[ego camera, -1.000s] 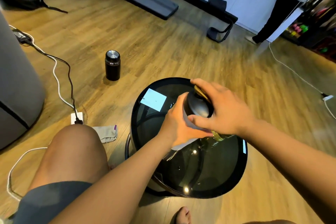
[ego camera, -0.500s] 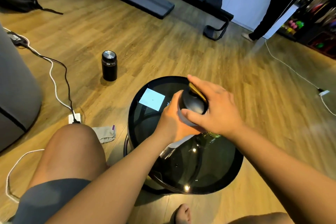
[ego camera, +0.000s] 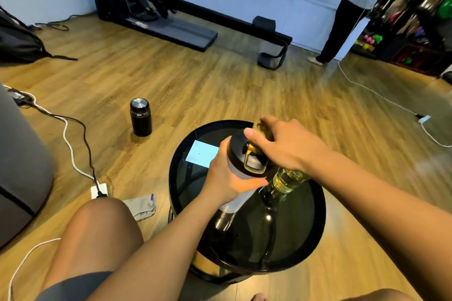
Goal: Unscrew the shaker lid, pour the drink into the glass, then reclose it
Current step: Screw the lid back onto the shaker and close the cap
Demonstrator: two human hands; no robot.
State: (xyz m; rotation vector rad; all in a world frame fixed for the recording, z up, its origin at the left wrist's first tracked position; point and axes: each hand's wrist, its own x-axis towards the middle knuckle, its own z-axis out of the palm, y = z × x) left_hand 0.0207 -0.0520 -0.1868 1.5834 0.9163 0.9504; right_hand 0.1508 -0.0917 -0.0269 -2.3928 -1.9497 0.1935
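Note:
A shaker [ego camera: 234, 205] with a frosted body stands on the round black glass table [ego camera: 315, 230]. Its black lid [ego camera: 238, 153] carries a gold flip cap and loop. My left hand [ego camera: 225, 176] wraps around the shaker's upper body just under the lid. My right hand [ego camera: 286, 144] comes from the right and grips the lid from above, thumb on its top. Right of the shaker stands a glass [ego camera: 286, 181] with yellowish liquid in it, partly hidden under my right wrist.
A pale blue card [ego camera: 201, 155] lies on the table's far left. On the wooden floor stand a black flask [ego camera: 141, 117], a power strip with cables [ego camera: 99, 190] and a folded cloth [ego camera: 141, 206]. A grey seat is at left, a person [ego camera: 349, 7] far right.
My right hand has shifted on the lid, uncovering the gold flip cap that it hid before. The camera has tilted upward, showing more of the room. My left hand keeps its hold on the shaker.

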